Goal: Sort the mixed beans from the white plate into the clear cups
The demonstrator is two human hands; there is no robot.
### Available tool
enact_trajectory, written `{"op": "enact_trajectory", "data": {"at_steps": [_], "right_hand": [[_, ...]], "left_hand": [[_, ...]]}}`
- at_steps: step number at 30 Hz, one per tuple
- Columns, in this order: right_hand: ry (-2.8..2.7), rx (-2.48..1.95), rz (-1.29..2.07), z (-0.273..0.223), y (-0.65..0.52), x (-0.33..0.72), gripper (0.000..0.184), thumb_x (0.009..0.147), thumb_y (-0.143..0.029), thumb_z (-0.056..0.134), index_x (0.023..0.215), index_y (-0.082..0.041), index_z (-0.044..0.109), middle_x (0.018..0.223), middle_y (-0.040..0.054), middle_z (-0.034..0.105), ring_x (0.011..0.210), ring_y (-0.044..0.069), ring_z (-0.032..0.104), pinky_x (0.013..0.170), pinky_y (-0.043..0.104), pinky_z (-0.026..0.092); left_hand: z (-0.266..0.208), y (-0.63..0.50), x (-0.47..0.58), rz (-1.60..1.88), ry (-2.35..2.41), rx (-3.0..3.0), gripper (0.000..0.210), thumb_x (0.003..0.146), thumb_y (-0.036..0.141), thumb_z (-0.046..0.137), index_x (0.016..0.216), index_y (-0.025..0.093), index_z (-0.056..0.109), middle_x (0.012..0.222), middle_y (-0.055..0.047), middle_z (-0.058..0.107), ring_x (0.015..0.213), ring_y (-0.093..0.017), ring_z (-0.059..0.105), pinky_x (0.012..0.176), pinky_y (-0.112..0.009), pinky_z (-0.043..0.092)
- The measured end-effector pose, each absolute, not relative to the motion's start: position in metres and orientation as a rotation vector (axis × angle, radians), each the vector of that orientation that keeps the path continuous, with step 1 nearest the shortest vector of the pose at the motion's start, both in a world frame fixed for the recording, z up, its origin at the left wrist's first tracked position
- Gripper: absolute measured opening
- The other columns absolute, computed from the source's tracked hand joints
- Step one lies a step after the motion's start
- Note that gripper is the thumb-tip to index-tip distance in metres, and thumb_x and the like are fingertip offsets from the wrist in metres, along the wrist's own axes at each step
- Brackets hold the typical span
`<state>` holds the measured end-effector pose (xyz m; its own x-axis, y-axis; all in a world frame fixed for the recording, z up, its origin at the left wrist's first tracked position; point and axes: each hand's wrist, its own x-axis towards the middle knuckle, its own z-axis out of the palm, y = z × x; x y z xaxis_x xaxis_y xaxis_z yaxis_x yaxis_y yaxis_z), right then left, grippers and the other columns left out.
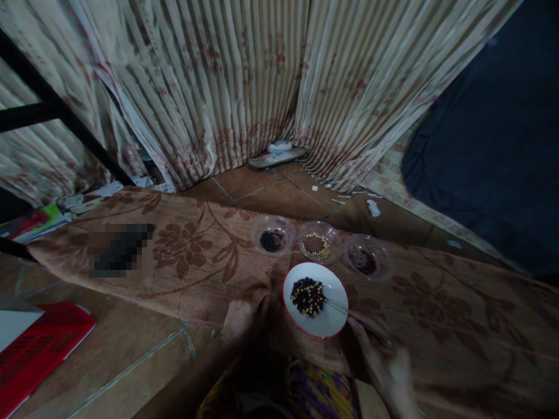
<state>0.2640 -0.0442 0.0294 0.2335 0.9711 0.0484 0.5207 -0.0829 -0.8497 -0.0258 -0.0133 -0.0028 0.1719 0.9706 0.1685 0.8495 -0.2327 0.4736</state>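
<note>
A white bowl (336, 323) with a red rim stands near the front edge of the cloth-covered table. Mixed black and yellow beans (308, 295) are heaped in its left part. My right hand (384, 355), at the bowl's right side, is closed on the handle of a metal fork (336, 305), its thin prongs reaching into the beans. Left of the bowl, my left hand (245, 316) rests curled shut on the cloth, with nothing seen in it. Behind the bowl stand three clear plastic bowls: one with black beans (269, 240), one with yellow beans (322, 249), one with dark red beans (364, 263).
A brown floral cloth (196, 285) covers the long table. A blurred dark object (122, 250) lies at its left. Beyond are striped curtains (244, 75), a skateboard (278, 157) and white scraps on the tiled floor. A red crate (52, 349) stands at lower left.
</note>
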Motion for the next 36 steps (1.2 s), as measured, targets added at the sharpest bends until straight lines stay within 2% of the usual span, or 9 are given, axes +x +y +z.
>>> {"op": "enact_trajectory", "data": {"at_steps": [19,28,36], "right_hand": [[-1.367,-1.723,0.7,0.027,-0.043,0.273,0.033,0.08,-0.052,0.067,0.09,-0.022,0.077,0.102,0.0093,0.074,0.096,0.026,0.07,0.078,0.033,0.057],[-1.419,-1.678,0.692,0.028,-0.046,0.263,0.03,0.085,-0.047,0.063,0.093,-0.021,0.076,0.101,0.0084,0.073,0.098,0.024,0.068,0.08,0.033,0.056],[-1.416,-1.698,0.698,0.027,-0.044,0.263,0.03,0.084,-0.047,0.064,0.093,-0.021,0.076,0.103,0.0094,0.073,0.101,0.025,0.067,0.079,0.034,0.056]], "left_hand": [[-0.001,-0.013,-0.026,0.611,1.749,2.171,0.021,0.098,0.023,0.043,0.098,0.023,0.064,0.091,-0.003,0.072,0.084,-0.016,0.069,0.077,-0.024,0.051],[-0.002,-0.013,-0.026,0.616,1.746,2.167,0.02,0.097,0.022,0.043,0.099,0.023,0.063,0.093,-0.003,0.072,0.085,-0.016,0.069,0.076,-0.025,0.051],[-0.004,-0.014,-0.026,0.611,1.763,2.173,0.021,0.098,0.024,0.042,0.099,0.022,0.063,0.091,-0.003,0.073,0.082,-0.017,0.07,0.072,-0.025,0.05]]}}
